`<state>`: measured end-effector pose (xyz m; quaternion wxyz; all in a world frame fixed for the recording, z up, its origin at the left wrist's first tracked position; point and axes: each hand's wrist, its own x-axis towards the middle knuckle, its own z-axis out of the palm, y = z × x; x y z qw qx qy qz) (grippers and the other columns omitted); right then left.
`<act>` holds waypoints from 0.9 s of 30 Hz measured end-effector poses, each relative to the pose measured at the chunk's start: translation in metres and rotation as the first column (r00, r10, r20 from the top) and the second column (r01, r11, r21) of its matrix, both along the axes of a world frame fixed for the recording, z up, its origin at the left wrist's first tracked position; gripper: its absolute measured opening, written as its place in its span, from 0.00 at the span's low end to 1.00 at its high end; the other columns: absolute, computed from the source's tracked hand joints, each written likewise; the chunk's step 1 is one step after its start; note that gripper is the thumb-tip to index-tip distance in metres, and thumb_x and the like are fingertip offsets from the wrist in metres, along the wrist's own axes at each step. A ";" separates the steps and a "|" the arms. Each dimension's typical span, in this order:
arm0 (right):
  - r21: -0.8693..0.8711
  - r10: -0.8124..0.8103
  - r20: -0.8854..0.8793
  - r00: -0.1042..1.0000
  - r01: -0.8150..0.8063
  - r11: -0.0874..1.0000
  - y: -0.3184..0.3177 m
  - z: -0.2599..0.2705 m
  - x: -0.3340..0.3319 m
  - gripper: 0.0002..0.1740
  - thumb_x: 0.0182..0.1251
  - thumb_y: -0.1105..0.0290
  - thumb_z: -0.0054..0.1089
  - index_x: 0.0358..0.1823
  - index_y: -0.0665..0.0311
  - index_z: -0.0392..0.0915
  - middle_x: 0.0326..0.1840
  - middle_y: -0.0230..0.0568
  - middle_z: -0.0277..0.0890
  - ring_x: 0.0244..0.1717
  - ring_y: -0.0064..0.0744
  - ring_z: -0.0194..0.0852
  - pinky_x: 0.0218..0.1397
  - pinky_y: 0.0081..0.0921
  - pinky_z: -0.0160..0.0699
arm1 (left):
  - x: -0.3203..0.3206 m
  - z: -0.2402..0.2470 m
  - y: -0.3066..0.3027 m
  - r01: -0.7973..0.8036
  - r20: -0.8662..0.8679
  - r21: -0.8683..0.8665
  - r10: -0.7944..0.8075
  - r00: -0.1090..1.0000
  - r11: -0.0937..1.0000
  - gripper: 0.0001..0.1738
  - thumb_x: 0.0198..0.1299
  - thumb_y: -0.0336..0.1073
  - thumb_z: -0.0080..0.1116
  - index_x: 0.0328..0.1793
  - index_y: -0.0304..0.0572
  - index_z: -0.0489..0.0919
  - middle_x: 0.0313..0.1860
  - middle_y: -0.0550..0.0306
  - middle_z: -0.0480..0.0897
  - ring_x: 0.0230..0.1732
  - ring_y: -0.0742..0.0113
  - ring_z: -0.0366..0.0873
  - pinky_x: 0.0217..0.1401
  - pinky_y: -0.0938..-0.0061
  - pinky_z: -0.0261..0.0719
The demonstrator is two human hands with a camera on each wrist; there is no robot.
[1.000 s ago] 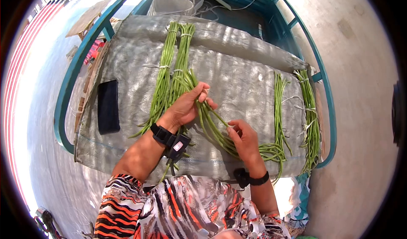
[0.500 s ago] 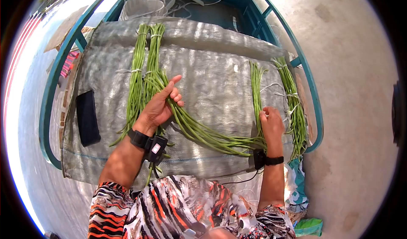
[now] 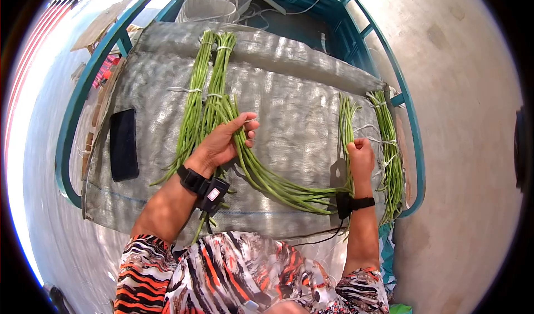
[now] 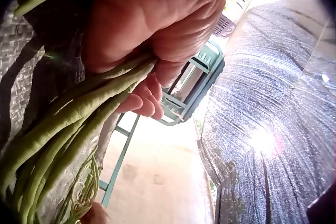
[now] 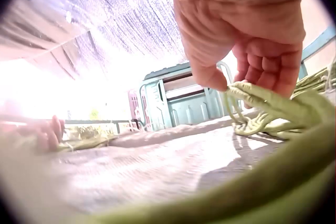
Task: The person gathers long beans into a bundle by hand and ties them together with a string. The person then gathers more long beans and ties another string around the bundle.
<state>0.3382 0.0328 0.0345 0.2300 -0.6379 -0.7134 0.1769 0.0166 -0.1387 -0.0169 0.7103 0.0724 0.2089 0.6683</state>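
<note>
Five bean bunches, one phone (image 3: 123, 145), two hands, one grey sheet (image 3: 300, 102).
At the sheet's left, first tied bunch (image 3: 193, 105) and second tied bunch (image 3: 219, 69); across its middle, curved bunch (image 3: 267, 183) in left hand (image 3: 222, 144); at its right edge, loose bunch (image 3: 346, 119) in right hand (image 3: 361, 158), third tied bunch (image 3: 387, 141).

Your left hand (image 3: 225, 141) grips the bunch of long beans (image 3: 272, 183) near its upper ends, which fan out beyond your fingers. The pods are slender, green and untied. They sweep in one shallow curve down and to the right, flat on the grey woven sheet (image 3: 295, 108). Their far tips end just below your right hand (image 3: 361, 157), which grips the loose beans (image 3: 347, 116); these lie straight and point away from you.
</note>
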 end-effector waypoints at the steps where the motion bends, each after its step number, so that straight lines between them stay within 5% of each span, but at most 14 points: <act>1: -0.124 -0.010 -0.314 0.949 -0.031 0.992 0.003 -0.001 0.001 0.14 0.60 0.64 0.57 0.44 0.63 0.74 0.31 0.35 0.75 0.28 0.32 0.77 0.29 0.28 0.72 | 0.000 -0.002 0.001 0.001 0.011 -0.008 -0.001 1.000 1.000 0.16 0.70 0.41 0.53 0.57 0.41 0.74 0.47 0.55 0.82 0.39 0.69 0.79 0.38 0.76 0.78; 3: -0.308 -0.103 -0.747 0.657 -0.205 0.929 -0.009 0.012 -0.010 0.17 0.66 0.66 0.56 0.51 0.68 0.71 0.27 0.30 0.68 0.23 0.18 0.71 0.20 0.14 0.62 | 0.000 0.000 0.002 -0.011 -0.001 -0.031 0.011 1.000 0.999 0.16 0.70 0.42 0.53 0.58 0.42 0.74 0.49 0.54 0.81 0.39 0.69 0.78 0.38 0.76 0.78; 7: -0.277 -0.009 -0.868 0.497 -0.468 0.839 -0.045 0.028 -0.046 0.15 0.68 0.70 0.55 0.54 0.67 0.71 0.31 0.30 0.70 0.22 0.18 0.69 0.22 0.17 0.63 | 0.001 -0.001 0.003 0.012 0.022 -0.028 -0.012 1.000 1.000 0.21 0.68 0.43 0.55 0.62 0.41 0.69 0.60 0.47 0.74 0.42 0.68 0.77 0.38 0.77 0.79; 10: -0.328 0.091 -0.810 0.580 -0.576 0.749 -0.083 0.033 -0.076 0.15 0.68 0.72 0.56 0.54 0.66 0.71 0.35 0.29 0.73 0.25 0.17 0.70 0.26 0.16 0.67 | 0.002 0.002 0.004 0.032 0.010 -0.044 -0.031 0.999 0.999 0.25 0.68 0.42 0.56 0.66 0.40 0.66 0.64 0.43 0.70 0.44 0.68 0.76 0.36 0.80 0.79; 13: -0.392 0.280 -0.754 0.595 -0.749 0.534 -0.104 0.011 -0.080 0.17 0.68 0.73 0.56 0.56 0.66 0.69 0.39 0.31 0.73 0.29 0.17 0.71 0.32 0.17 0.72 | 0.003 0.002 0.006 0.026 -0.022 -0.080 -0.028 0.999 0.996 0.27 0.68 0.42 0.56 0.68 0.39 0.65 0.62 0.45 0.72 0.43 0.69 0.76 0.33 0.81 0.79; 20: -0.413 0.422 -0.618 0.663 -0.731 0.544 -0.122 -0.003 -0.071 0.16 0.67 0.77 0.55 0.55 0.67 0.70 0.40 0.31 0.74 0.33 0.15 0.70 0.35 0.15 0.73 | 0.005 0.006 0.004 -0.002 -0.059 -0.014 0.001 0.998 1.000 0.29 0.68 0.42 0.55 0.71 0.41 0.64 0.58 0.48 0.75 0.41 0.71 0.76 0.34 0.80 0.78; 27: -0.480 0.314 -0.637 0.704 -0.681 0.553 -0.132 0.002 -0.067 0.14 0.67 0.76 0.56 0.53 0.67 0.71 0.41 0.32 0.74 0.34 0.15 0.70 0.35 0.15 0.74 | 0.005 0.006 0.003 -0.025 -0.125 0.017 0.027 0.992 1.000 0.27 0.69 0.44 0.53 0.70 0.41 0.65 0.58 0.50 0.76 0.41 0.72 0.75 0.36 0.80 0.77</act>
